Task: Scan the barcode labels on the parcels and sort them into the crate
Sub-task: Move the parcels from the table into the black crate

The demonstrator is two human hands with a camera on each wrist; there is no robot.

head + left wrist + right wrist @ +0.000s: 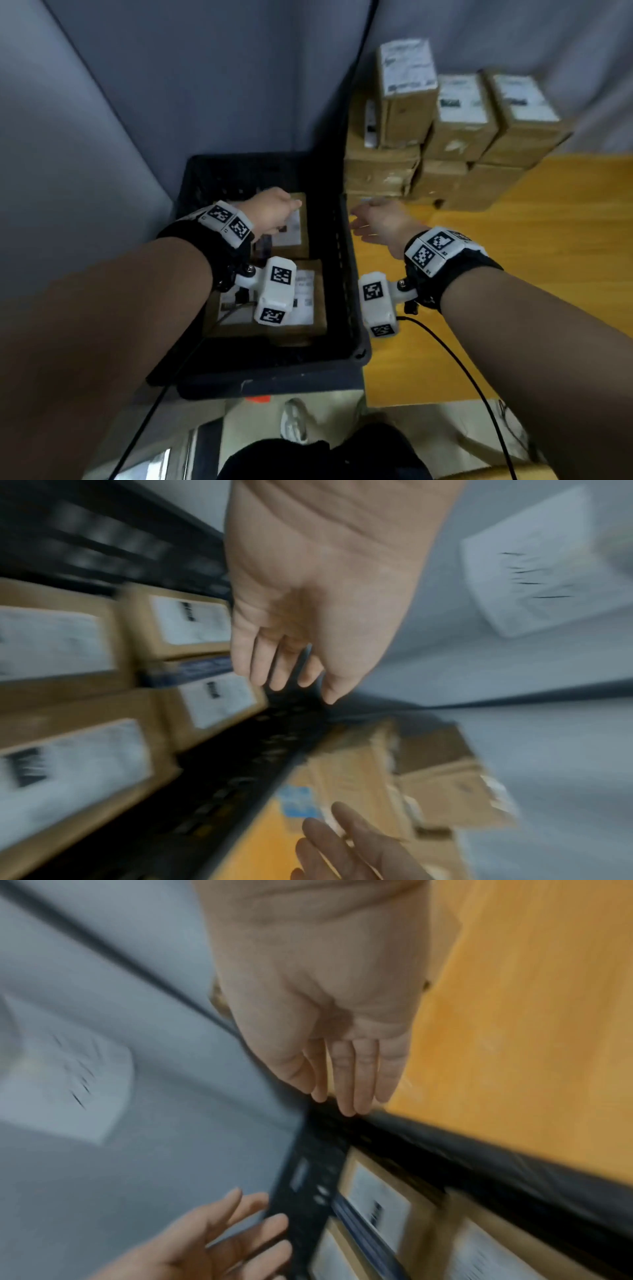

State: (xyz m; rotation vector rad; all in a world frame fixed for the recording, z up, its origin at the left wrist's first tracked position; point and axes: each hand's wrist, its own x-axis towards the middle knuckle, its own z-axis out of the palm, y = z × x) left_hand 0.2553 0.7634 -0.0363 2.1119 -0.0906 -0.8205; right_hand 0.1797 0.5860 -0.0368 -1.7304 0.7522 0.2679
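Observation:
A black plastic crate (346, 274) sits left of a wooden table and holds several brown cardboard parcels (310, 308) with white labels facing up. My left hand (274, 210) hovers over the crate's far parcel (294, 236), fingers straight, holding nothing; the left wrist view shows the left hand (308, 631) empty above the labelled parcels (192, 620). My right hand (376, 219) is just right of the crate's rim, over the table, also empty. In the right wrist view the right hand (342, 1042) has straight fingers above the crate's rim (445, 1145). No scanner is in view.
A stack of brown labelled parcels (455, 137) stands at the back of the orange wooden table (513, 274). Grey walls (171, 85) close in behind and left of the crate. Black cables (462, 370) trail from both wrists. A shoe (294, 421) shows on the floor below.

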